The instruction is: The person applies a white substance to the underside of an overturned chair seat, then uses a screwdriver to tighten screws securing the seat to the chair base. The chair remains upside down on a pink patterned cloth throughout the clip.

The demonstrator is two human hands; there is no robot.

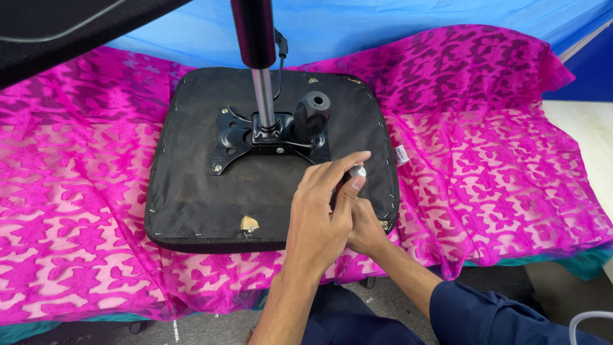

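Observation:
An upturned black chair seat (191, 191) lies on a pink patterned cloth. A black metal bracket (233, 137) is bolted to its middle, with a chrome and black gas cylinder (262, 96) rising from it and a black knob (311, 112) beside it. My left hand (319, 214) is over the seat's near right corner, fingers pinched round the silver end of a small tool (357, 171). My right hand (369, 230) sits just beneath, mostly covered by the left, and seems closed round the same tool's lower part. The tool's tip is hidden.
The pink cloth (498, 166) covers a wide surface, with blue sheeting (383, 22) behind it. A dark chair part (57, 32) overhangs the top left corner. The seat's fabric is torn at the near edge (248, 223). A pale table edge (590, 128) shows at right.

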